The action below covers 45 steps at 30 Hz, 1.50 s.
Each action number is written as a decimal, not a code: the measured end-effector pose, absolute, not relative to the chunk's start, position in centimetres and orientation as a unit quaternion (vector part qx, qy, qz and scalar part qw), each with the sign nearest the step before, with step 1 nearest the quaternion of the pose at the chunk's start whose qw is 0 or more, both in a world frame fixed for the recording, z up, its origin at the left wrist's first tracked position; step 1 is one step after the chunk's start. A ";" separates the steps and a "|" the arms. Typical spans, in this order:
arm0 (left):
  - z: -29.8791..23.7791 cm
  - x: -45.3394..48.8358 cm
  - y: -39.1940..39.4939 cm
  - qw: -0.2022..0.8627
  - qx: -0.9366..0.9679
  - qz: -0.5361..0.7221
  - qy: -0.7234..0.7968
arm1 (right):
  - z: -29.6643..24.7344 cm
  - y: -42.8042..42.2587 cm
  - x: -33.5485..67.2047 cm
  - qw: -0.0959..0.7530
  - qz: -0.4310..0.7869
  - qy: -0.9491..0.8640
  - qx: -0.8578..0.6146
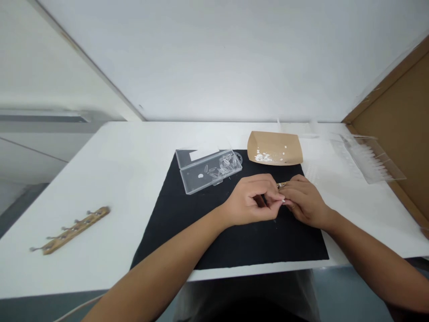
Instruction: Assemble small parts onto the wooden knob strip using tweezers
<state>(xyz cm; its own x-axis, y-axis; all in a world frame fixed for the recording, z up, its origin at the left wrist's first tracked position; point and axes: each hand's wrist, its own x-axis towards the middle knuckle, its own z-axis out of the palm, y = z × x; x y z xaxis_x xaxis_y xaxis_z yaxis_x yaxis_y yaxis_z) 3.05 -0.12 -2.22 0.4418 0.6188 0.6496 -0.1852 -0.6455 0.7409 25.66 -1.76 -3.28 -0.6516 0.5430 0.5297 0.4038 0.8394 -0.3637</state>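
White table against a plain pale wall, cardboard panel at the right edge of the frame. Black mat lies centre frame. On its upper left part is a clear plastic box, lid open, with small clear tips inside. A brown paper tray with white crumbs sits at the mat's upper right corner. A wooden strip with little pegs lies far left, well apart, and a clear rack is at the right.

Both hands meet over the middle of the mat, touching. The right hand has its fingers closed round a small brownish piece, only the end of which pokes out at the top. The left hand is curled, with thumb and forefinger tips pressed together right against the right hand's fingertips. Whatever is between them is too small to tell; a whitish speck shows there.

Step in hand, as I judge it: fine fingertip work on the held piece, just above the mat. Any further move calls for a steady right-hand hold and a precise left pinch, since the part is tiny and mostly hidden.
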 end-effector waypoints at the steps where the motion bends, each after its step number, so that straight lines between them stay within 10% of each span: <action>1: -2.2 3.0 -0.1 0.397 0.752 0.507 0.143 | -3.3 -1.7 25.7 0.326 0.093 -0.905 -0.258; 18: -2.1 2.8 -0.1 0.589 0.660 0.425 0.192 | -2.3 -1.5 25.9 0.335 -0.065 -0.899 -0.275; 45: -1.9 2.9 -0.4 0.558 0.655 0.451 0.236 | -2.0 -2.7 25.2 0.378 0.142 -0.857 -0.321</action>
<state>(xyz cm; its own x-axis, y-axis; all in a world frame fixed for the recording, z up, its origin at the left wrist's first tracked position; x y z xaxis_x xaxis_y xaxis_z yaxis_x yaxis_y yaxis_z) 2.94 -0.36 -1.92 0.4809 0.8134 0.3273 -0.1941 -0.2653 0.9444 25.20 -2.65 -2.00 -0.5085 0.6573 0.5563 0.4422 0.7537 -0.4863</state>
